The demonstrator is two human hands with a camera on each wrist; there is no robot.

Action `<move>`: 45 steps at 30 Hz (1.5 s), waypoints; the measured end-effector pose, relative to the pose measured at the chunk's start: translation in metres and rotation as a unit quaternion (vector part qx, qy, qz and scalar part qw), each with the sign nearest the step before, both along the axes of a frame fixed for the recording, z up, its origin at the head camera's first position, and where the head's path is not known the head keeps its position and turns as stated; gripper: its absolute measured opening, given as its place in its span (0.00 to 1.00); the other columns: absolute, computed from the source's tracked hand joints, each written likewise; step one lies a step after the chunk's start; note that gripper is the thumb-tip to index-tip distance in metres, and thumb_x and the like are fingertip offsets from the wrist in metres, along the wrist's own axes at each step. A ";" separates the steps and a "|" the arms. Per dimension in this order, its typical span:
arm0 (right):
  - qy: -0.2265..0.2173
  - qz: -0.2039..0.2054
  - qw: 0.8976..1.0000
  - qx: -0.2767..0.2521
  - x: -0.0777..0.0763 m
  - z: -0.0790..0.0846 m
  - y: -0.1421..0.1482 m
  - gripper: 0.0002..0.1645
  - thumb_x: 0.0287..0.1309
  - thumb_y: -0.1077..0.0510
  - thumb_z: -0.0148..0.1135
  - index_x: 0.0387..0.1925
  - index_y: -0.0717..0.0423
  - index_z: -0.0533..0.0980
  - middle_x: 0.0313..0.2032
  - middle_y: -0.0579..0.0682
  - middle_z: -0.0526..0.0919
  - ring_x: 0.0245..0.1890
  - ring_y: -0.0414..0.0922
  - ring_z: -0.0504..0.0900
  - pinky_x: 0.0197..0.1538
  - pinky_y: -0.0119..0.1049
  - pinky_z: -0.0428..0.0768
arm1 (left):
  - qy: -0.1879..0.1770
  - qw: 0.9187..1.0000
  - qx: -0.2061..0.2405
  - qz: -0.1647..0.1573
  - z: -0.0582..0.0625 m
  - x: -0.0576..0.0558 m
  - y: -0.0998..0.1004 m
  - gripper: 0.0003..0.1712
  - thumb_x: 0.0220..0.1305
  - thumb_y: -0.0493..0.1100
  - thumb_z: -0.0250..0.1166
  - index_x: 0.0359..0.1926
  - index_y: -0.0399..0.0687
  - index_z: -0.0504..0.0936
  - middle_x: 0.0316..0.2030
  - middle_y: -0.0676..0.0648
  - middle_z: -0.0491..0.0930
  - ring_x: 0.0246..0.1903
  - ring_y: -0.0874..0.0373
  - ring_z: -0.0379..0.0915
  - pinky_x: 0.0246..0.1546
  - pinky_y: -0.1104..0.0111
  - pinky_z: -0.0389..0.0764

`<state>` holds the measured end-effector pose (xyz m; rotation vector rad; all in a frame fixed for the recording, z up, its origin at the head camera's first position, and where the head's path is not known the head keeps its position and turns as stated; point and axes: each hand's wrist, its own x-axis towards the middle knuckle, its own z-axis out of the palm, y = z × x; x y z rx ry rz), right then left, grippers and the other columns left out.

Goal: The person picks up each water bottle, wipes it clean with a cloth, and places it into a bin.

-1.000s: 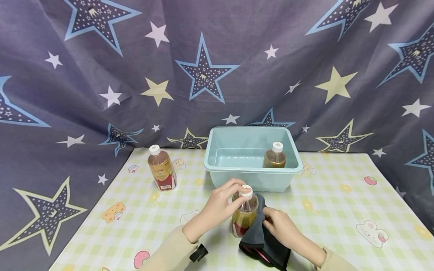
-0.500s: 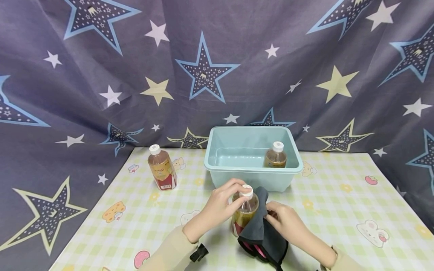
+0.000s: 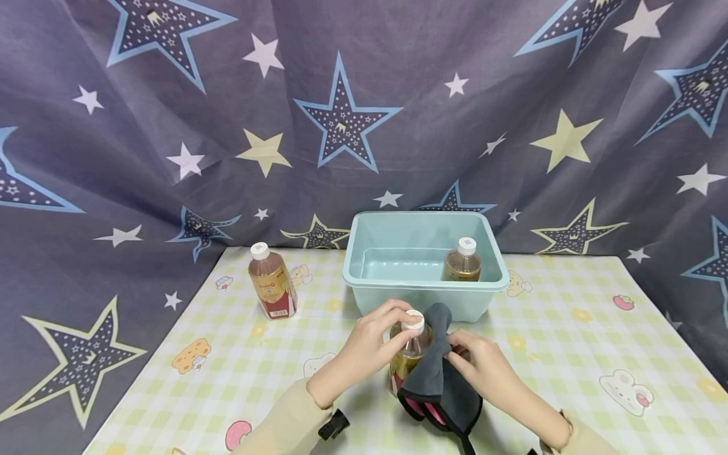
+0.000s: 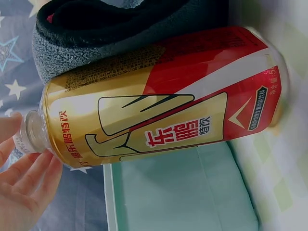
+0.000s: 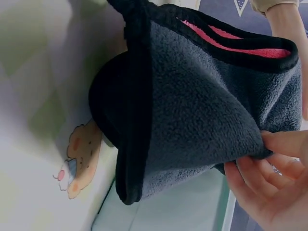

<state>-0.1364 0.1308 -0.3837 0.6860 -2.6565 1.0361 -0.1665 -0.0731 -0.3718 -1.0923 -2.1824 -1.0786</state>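
My left hand point(image 3: 378, 335) grips the white cap of a drink bottle point(image 4: 159, 106) from above; the bottle stands upright on the table with a gold and red label. My right hand point(image 3: 480, 366) pinches a dark grey cloth point(image 5: 192, 101) with black edging and pink inside, fingers and thumb closed on a fold of it. In the head view the cloth point(image 3: 432, 373) hangs against the right side of the bottle and hides part of it. Its lower end reaches down toward the table.
A light blue plastic basin point(image 3: 421, 300) stands just behind, with a capped bottle point(image 3: 463, 265) inside at its right. Another bottle point(image 3: 273, 287) stands at the left back. A checked cloth point(image 3: 569, 354) covers the table, and a star-patterned curtain point(image 3: 364, 126) hangs behind.
My right hand has moved a little up and away, lifting the cloth's upper end higher along the bottle. The left hand and the bottle under it have stayed in place.
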 end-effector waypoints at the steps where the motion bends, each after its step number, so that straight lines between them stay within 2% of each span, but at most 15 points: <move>1: -0.002 0.001 1.000 -0.001 0.000 -0.001 0.000 0.10 0.45 0.71 0.60 0.28 0.55 0.75 0.29 0.47 0.79 0.25 0.37 0.77 0.27 0.26 0.76 | 0.000 1.000 0.000 0.000 0.000 0.000 0.000 0.06 0.56 0.41 0.62 0.36 0.47 0.80 0.39 0.51 0.76 0.35 0.64 0.74 0.36 0.79 0.75; 8: -0.006 0.007 1.000 0.011 -0.005 -0.011 -0.001 0.11 0.43 0.73 0.60 0.23 0.54 0.72 0.23 0.44 0.77 0.23 0.36 0.76 0.26 0.26 0.75 | -0.011 1.000 0.001 -0.002 0.000 0.000 0.000 0.06 0.56 0.41 0.61 0.36 0.48 0.80 0.40 0.52 0.75 0.34 0.65 0.74 0.35 0.78 0.75; 21: -0.062 0.032 0.997 0.033 -0.009 -0.033 -0.002 0.12 0.45 0.72 0.59 0.22 0.53 0.70 0.21 0.40 0.75 0.21 0.32 0.73 0.23 0.26 0.72 | -0.018 1.000 0.001 -0.003 0.001 0.001 0.000 0.07 0.56 0.41 0.62 0.37 0.47 0.80 0.40 0.51 0.76 0.35 0.65 0.74 0.39 0.80 0.74; 28: -0.073 0.038 0.995 0.051 -0.008 -0.038 -0.004 0.17 0.46 0.72 0.58 0.18 0.53 0.62 0.17 0.39 0.68 0.19 0.31 0.67 0.20 0.26 0.66 | -0.016 1.000 -0.002 -0.002 0.002 0.001 -0.001 0.06 0.56 0.41 0.62 0.36 0.47 0.80 0.40 0.51 0.75 0.34 0.65 0.74 0.38 0.79 0.74; 33: -0.074 0.037 0.995 0.052 -0.010 -0.040 -0.002 0.16 0.46 0.72 0.57 0.18 0.53 0.63 0.18 0.40 0.70 0.20 0.32 0.71 0.20 0.26 0.68 | -0.013 1.000 -0.013 -0.004 0.005 0.001 0.000 0.06 0.56 0.41 0.61 0.36 0.47 0.79 0.40 0.51 0.75 0.34 0.65 0.73 0.36 0.78 0.75; 39: -0.090 0.036 0.995 0.038 -0.011 -0.041 0.003 0.12 0.47 0.70 0.58 0.22 0.53 0.68 0.21 0.40 0.74 0.22 0.32 0.73 0.23 0.26 0.71 | -0.001 0.999 -0.039 -0.005 0.010 0.002 -0.002 0.05 0.57 0.41 0.61 0.36 0.47 0.78 0.39 0.51 0.74 0.35 0.63 0.72 0.32 0.76 0.75; 45: -0.109 0.030 0.994 0.006 -0.005 -0.037 0.012 0.08 0.48 0.70 0.58 0.26 0.55 0.71 0.23 0.42 0.76 0.22 0.32 0.72 0.24 0.27 0.72 | 0.015 0.998 -0.062 0.002 0.014 0.002 -0.001 0.07 0.56 0.41 0.62 0.36 0.47 0.78 0.39 0.51 0.73 0.37 0.63 0.71 0.36 0.78 0.73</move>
